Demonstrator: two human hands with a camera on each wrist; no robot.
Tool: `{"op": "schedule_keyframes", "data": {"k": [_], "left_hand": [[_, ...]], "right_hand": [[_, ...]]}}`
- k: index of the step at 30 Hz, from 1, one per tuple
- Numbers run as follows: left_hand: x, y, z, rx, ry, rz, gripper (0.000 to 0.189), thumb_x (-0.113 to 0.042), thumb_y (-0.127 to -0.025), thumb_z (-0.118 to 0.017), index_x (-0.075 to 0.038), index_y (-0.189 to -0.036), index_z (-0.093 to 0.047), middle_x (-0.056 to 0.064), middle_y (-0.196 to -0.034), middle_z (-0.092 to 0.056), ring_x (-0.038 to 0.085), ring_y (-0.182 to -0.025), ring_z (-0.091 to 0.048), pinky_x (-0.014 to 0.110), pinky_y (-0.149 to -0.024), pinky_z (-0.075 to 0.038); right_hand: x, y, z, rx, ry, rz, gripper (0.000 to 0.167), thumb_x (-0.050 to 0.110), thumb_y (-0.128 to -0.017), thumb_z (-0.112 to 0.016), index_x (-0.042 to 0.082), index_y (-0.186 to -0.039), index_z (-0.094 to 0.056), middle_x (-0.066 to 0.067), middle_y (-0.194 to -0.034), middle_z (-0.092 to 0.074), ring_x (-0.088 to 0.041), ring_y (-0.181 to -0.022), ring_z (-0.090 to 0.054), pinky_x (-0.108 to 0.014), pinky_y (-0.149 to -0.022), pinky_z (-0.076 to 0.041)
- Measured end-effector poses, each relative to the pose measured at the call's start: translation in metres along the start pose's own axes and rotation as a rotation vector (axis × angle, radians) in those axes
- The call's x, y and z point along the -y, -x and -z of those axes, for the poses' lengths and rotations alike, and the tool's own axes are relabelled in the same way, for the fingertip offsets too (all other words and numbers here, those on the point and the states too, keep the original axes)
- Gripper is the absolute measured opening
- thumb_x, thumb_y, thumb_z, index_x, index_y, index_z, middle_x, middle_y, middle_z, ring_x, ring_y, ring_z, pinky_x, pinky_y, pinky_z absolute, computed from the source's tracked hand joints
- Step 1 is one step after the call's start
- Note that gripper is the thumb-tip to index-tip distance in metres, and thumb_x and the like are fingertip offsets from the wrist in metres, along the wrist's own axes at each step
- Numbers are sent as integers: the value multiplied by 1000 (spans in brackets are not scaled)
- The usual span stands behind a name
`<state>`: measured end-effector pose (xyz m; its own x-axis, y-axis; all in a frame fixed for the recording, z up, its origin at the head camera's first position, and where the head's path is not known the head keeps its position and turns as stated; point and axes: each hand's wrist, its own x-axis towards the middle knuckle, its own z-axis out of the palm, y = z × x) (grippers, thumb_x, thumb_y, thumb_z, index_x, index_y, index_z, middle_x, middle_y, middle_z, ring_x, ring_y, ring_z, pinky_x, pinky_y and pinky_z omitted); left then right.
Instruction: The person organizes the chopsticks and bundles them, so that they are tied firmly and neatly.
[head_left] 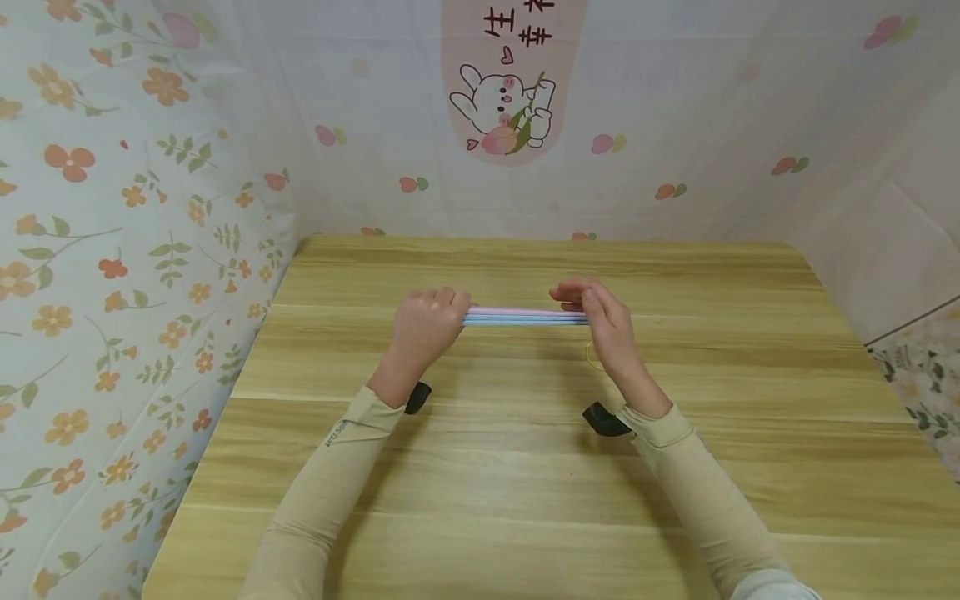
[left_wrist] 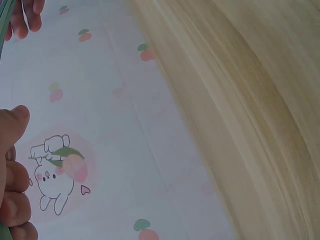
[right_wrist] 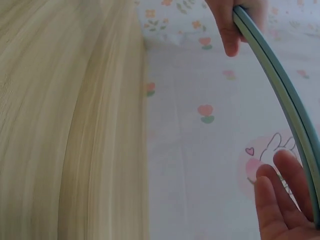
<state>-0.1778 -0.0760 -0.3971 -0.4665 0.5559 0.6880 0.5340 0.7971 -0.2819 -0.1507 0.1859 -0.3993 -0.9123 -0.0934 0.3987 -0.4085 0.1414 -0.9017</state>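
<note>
A bundle of thin straight sticks [head_left: 525,317], pink and light blue like drinking straws, is held level above the table. My left hand [head_left: 429,327] grips its left end with curled fingers. At the other end, my right hand [head_left: 609,329] touches the sticks; in the right wrist view its fingers [right_wrist: 270,200] are fairly straight and spread, and the ends of the sticks [right_wrist: 285,90] meet the palm side. A thin yellow loop [head_left: 587,356] shows just below the right hand; whether it hangs or lies on the table I cannot tell.
The wood-grain table [head_left: 510,500] reaches back to a white printed cloth [head_left: 360,183] with a rabbit picture. A flowered cloth [head_left: 150,283] hangs along the left side. Black pieces [head_left: 604,419] show beside both wrists, below the sleeves' cuffs.
</note>
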Motion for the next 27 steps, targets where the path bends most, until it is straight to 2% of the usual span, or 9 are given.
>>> {"op": "schedule_keyframes", "data": {"k": [7,11,14,16,18,21,23,25,27], "left_hand": [[-3,3,-5,-44,-21,-30,40,-24,-92,-64,-10,-59,-45,-1,-47,-42,8,-39,-25,22,-38,-22],[-5,5,-6,-39,-26,-43,38,-24,-93,-63,-10,-61,-47,0,-47,-44,8,-39,-26,22,-39,-22],[-5,5,-6,-24,-33,-38,37,-24,-94,-60,-9,-62,-48,0,-48,-45,8,-39,-26,22,-39,-23],[-4,4,-5,-19,-33,-35,38,-24,-95,-58,-9,-62,-48,1,-47,-45,9,-39,-27,22,-38,-23],[-4,3,-5,-18,-35,-32,39,-24,-97,-56,-8,-62,-48,1,-48,-47,9,-39,-28,23,-38,-25],[-3,1,-3,-21,-41,-28,39,-23,-99,-52,-8,-63,-49,2,-48,-49,9,-38,-30,23,-37,-26],[-3,0,-2,-23,-48,-24,39,-23,-99,-52,-8,-63,-50,2,-49,-50,9,-38,-32,23,-37,-27],[-3,-2,-1,-25,-53,-21,38,-23,-98,-54,-8,-63,-50,2,-49,-49,9,-38,-33,23,-37,-27],[-3,-3,0,-29,-49,-17,36,-23,-96,-57,-8,-64,-51,2,-49,-50,10,-37,-35,23,-37,-27]], "right_hand": [[-7,9,16,83,-102,-38,51,36,-104,-31,-8,-124,-51,-7,-115,-65,-14,-109,-60,-27,-92,-45],[-14,16,30,11,-151,-98,54,42,-103,-31,-4,-123,-51,2,-112,-66,-13,-106,-60,-23,-87,-45],[-19,19,44,-67,-126,-130,49,36,-104,-33,-7,-121,-52,-4,-109,-67,-13,-102,-62,-22,-85,-46],[-23,22,54,-82,-18,-161,45,31,-104,-37,-9,-119,-52,-11,-108,-66,-12,-99,-62,-21,-83,-48],[-25,25,64,-59,191,-200,40,27,-102,-43,-7,-116,-55,-15,-107,-66,-13,-96,-61,-20,-80,-49],[-31,30,76,72,571,-193,29,20,-98,-53,-6,-110,-61,-20,-104,-66,-22,-96,-61,-31,-81,-51],[-36,34,81,177,768,-154,22,14,-94,-59,-5,-104,-64,-21,-101,-66,-31,-95,-61,-41,-80,-50],[-42,38,84,269,873,-101,17,9,-89,-64,-5,-100,-66,-21,-98,-66,-36,-93,-61,-49,-81,-49],[-48,42,84,335,930,-60,15,7,-85,-68,-3,-97,-68,-17,-95,-67,-36,-91,-61,-49,-82,-47]]}}
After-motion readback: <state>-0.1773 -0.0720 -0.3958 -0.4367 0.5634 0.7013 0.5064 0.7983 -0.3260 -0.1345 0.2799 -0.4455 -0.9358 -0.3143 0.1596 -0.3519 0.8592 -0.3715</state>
